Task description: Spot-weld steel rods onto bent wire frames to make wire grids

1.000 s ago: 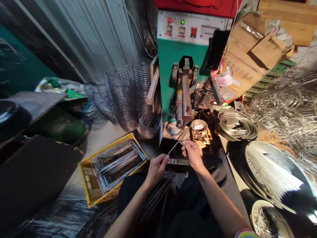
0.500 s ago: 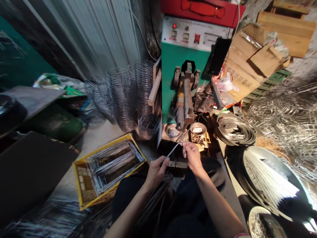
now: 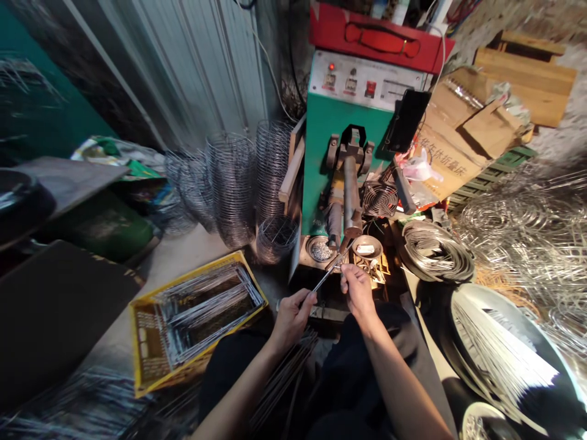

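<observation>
My left hand (image 3: 293,315) is closed on the near end of the rod (image 3: 324,279), thumb pressed against the curled fingers, a little below the centre of the frame. The rod slants from there toward the upper right, its far end just by the tips under the machine (image 3: 316,153). My right hand (image 3: 359,292), just right of the centre, has thumb and forefinger drawn together in a pinch, the other fingers folded in. A tiny bit (image 3: 338,266) shows at those fingertips, beside the rod; it is too small for me to tell its shape.

The rod looks like thin, bare metal, so I judge it light and stiff, with perhaps some spring along its length. It should not break easily, but smooth metal this narrow could roll or slide between my fingers. The near end seems the right place to hold: it leaves the far part free and keeps my skin away from the tips, where metal may be hot. A firm grip there should stop the far end from swinging. The bit, I expect, weighs almost nothing and needs only its edge pinched. More rods lie in the yellow crate (image 3: 143,360), lower left.
</observation>
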A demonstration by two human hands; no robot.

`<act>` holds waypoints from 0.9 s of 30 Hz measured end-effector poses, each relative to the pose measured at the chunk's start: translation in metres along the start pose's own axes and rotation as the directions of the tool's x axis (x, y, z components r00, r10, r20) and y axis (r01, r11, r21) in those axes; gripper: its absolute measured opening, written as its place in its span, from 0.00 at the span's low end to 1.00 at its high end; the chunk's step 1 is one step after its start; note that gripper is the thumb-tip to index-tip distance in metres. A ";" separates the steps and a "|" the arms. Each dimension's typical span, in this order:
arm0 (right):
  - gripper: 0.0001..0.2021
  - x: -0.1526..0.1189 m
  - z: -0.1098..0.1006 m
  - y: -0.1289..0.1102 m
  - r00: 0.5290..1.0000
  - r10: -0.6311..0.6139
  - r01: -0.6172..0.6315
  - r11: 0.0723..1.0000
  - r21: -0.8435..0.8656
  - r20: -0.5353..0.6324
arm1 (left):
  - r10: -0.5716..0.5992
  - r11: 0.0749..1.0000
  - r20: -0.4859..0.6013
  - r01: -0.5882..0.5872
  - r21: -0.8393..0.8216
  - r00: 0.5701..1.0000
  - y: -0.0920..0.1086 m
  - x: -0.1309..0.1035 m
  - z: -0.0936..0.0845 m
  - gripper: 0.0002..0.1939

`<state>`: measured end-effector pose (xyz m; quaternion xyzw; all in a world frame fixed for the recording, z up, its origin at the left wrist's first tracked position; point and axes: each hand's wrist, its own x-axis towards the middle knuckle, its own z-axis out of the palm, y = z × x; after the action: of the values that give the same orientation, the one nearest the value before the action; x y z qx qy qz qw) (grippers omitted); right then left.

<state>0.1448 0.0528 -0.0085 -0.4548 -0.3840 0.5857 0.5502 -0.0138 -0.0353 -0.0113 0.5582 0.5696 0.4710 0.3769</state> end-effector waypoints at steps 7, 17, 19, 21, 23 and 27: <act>0.14 0.006 0.004 -0.004 0.998 -0.051 0.051 0.999 -0.011 0.025 | -0.011 1.000 -0.001 0.011 -0.012 1.000 -0.005 0.006 0.001 0.19; 0.17 0.014 0.005 0.001 0.999 -0.047 0.047 0.999 0.004 0.026 | 0.000 1.000 0.005 0.000 0.006 1.000 0.001 0.014 -0.004 0.19; 0.17 0.013 0.005 0.002 0.998 -0.059 0.059 0.998 0.014 0.027 | -0.006 1.000 0.009 0.006 0.006 1.000 0.002 0.014 -0.005 0.19; 0.18 0.012 0.005 0.002 0.997 -0.065 0.065 0.998 0.018 0.033 | -0.012 1.000 0.016 0.012 0.007 1.000 0.002 0.014 -0.005 0.19; 0.20 0.011 0.003 0.001 0.998 -0.062 0.062 0.998 0.013 0.032 | -0.004 1.000 0.023 0.004 0.007 1.000 0.003 0.014 -0.005 0.19; 0.21 0.013 -0.004 -0.005 0.998 -0.068 0.068 0.998 -0.019 0.010 | 0.026 1.000 0.074 -0.027 0.008 0.997 0.008 0.023 -0.005 0.20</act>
<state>0.1500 0.0656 -0.0065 -0.4442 -0.4074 0.5650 0.5635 -0.0181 -0.0139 -0.0005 0.5844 0.5501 0.4523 0.3888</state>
